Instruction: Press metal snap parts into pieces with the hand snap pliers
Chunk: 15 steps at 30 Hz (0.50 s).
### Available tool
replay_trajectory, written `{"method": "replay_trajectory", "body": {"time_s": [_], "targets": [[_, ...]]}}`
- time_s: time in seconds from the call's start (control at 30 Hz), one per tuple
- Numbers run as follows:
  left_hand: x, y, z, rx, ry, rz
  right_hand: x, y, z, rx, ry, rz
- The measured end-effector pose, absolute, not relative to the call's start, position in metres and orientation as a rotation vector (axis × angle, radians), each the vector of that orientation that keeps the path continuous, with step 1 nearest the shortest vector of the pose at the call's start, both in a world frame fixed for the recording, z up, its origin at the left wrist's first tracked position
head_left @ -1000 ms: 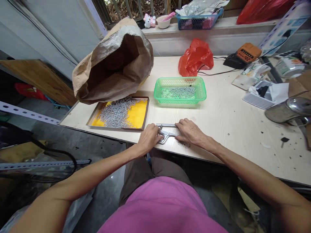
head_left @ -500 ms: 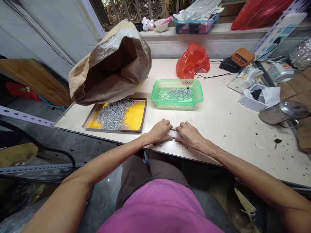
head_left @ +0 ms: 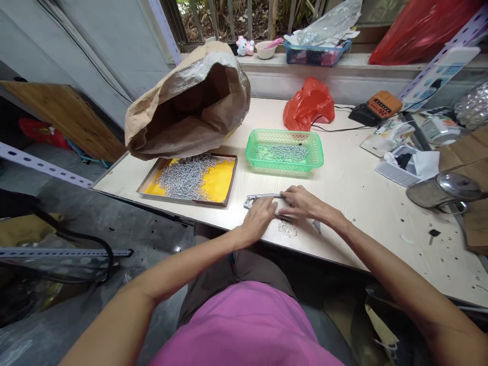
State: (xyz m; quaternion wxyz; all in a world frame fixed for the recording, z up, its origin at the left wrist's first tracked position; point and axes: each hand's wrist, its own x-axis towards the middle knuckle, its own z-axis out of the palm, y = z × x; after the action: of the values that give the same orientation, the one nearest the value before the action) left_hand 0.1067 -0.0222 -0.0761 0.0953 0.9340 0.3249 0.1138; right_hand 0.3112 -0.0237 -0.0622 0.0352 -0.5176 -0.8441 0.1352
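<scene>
The desk [head_left: 366, 203] carries a green perforated basket [head_left: 282, 165] on its bare surface. An open brown paper sack [head_left: 183, 132] leans to the left of the basket. A shallow yellow-lined tray [head_left: 231, 183] lies left of the basket and slightly nearer, partly overhung by the sack. A crumpled red plastic bag [head_left: 308, 107] sits just behind the basket. A lidded steel pot [head_left: 444, 189] stands well right of the basket and nearer.

Both hands work in front of the basket. The right hand [head_left: 303, 202] holds the right end of a gray metal piece [head_left: 263, 195], near the basket. The left hand [head_left: 261, 218] covers the piece's middle, fingers curled; its grip is hidden.

Small silver metal pins [head_left: 284, 152] lie inside the basket; similar pins are heaped on the tray.
</scene>
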Motion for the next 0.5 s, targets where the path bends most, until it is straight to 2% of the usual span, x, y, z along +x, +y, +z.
{"method": "replay_trajectory", "body": {"time_s": [0.07,0.33,0.5], "targets": [[0.106,-0.041,-0.083,2.812,0.865,0.422,0.317,-0.015,-0.066,-1.574,-2.557,0.437],[0.113,-0.059,-0.096,2.747,0.855,0.49,0.287,0.017,-0.057,-1.836,-2.407,0.135],[0.091,-0.074,-0.092,2.686,0.688,0.583,0.226,0.01,-0.048,-1.198,-2.845,0.205]]}}
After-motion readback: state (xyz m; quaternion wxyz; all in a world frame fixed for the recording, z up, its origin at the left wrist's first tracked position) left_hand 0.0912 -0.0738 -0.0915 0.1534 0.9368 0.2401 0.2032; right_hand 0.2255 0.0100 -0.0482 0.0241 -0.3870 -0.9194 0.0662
